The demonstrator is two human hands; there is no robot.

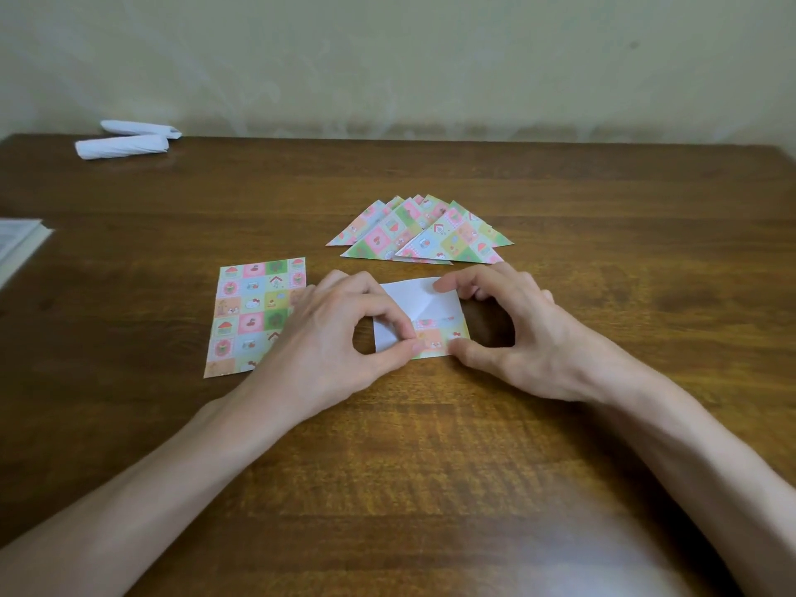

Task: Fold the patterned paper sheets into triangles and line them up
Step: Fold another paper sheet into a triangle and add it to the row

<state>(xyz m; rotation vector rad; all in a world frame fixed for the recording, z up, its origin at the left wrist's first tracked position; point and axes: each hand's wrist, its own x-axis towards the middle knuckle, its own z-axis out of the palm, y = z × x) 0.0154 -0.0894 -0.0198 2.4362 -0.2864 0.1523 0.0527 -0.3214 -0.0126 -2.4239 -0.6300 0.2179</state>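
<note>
A patterned paper sheet (420,310) lies white side up at the table's middle, its near edge turned up so a strip of pattern shows. My left hand (340,338) pinches that turned-up edge between thumb and forefinger. My right hand (508,325) holds the sheet's right side, forefinger on its far edge and thumb on its near corner. A flat stack of patterned sheets (254,316) lies to the left, partly under my left hand. Several folded patterned triangles (420,232) overlap in a row behind the sheet.
The brown wooden table (387,467) meets a pale wall at the back. Two white rolled paper bundles (125,140) lie at the far left corner. A book or pad edge (19,247) shows at the left border.
</note>
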